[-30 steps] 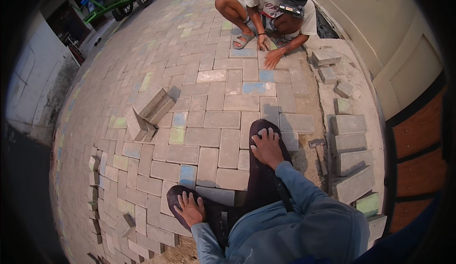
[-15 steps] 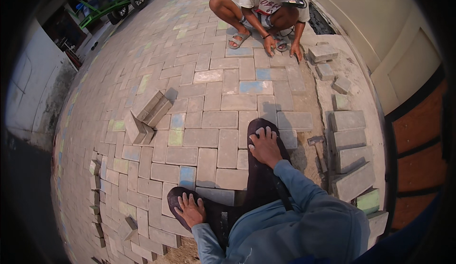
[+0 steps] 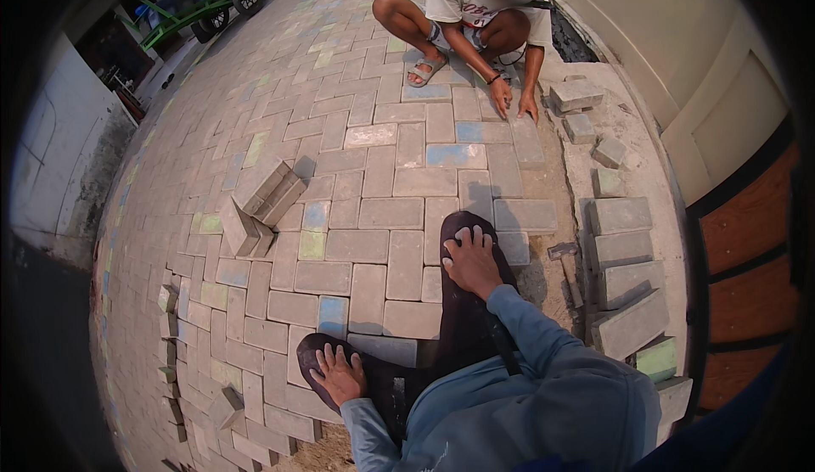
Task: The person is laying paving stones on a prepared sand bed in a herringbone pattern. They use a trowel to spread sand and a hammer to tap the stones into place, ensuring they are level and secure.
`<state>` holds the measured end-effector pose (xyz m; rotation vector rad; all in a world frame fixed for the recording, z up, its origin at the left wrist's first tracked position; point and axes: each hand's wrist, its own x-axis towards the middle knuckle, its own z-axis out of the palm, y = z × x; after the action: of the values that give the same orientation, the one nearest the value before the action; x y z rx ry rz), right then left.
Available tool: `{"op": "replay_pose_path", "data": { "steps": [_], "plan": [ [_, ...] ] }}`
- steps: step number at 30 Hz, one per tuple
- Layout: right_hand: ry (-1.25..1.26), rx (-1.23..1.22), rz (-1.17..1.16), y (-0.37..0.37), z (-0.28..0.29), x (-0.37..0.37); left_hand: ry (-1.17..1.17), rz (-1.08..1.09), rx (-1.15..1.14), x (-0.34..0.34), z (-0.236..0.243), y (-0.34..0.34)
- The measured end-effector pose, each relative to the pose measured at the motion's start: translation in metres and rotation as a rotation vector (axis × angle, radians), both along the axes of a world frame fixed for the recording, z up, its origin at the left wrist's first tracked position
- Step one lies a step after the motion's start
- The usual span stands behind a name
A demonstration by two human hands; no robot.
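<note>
My left hand (image 3: 340, 373) rests on my left knee, fingers spread and holding nothing. On my right knee lies my right hand (image 3: 472, 260), its fingers also apart and empty. Laid paving bricks (image 3: 392, 249) surround my knees, mostly grey, a few with blue or green paint. A hammer (image 3: 566, 273) with a wooden handle lies on the sand to the right of my right knee. Across from me another person (image 3: 463, 30) squats, both hands (image 3: 514, 105) down on a paver at the right edge of the paving.
Loose pavers (image 3: 622, 251) line the concrete strip along the right wall, with smaller cut pieces (image 3: 609, 152) farther up. A small stack of pavers (image 3: 265, 205) stands left of centre. More pavers (image 3: 168, 362) form a row at far left. A green cart (image 3: 199, 14) stands at the back left.
The other person has leaned farther forward, head lower, and brought both hands closer together onto a paver at the right edge. My hands have stayed on my knees.
</note>
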<state>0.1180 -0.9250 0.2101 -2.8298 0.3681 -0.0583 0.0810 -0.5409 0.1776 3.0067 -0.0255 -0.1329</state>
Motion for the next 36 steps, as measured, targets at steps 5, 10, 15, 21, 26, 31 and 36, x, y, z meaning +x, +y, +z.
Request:
{"op": "replay_pose_path", "data": {
  "steps": [5,10,15,21,26,31,36],
  "plan": [
    [-0.002,-0.003,0.004,0.001,0.002,0.000,-0.003,-0.001,0.007,0.001,-0.002,0.003],
    [-0.027,-0.013,0.007,0.000,-0.003,-0.001,-0.011,0.000,0.004,0.000,0.000,0.000],
    [-0.060,-0.081,0.016,0.000,-0.007,-0.002,0.014,0.014,-0.005,0.001,0.006,-0.004],
    [-0.072,-0.049,0.019,0.000,-0.007,-0.001,-0.028,-0.002,-0.008,0.000,0.000,0.001],
    [-0.055,-0.028,0.016,0.000,-0.002,-0.003,-0.031,-0.009,0.000,-0.001,0.000,0.000],
    [-0.060,-0.021,0.008,0.000,-0.005,-0.002,-0.043,-0.014,0.018,0.000,-0.003,0.001],
    [-0.059,0.018,0.004,-0.001,-0.003,-0.002,-0.049,-0.019,0.032,-0.001,-0.005,0.001]
  ]
}}
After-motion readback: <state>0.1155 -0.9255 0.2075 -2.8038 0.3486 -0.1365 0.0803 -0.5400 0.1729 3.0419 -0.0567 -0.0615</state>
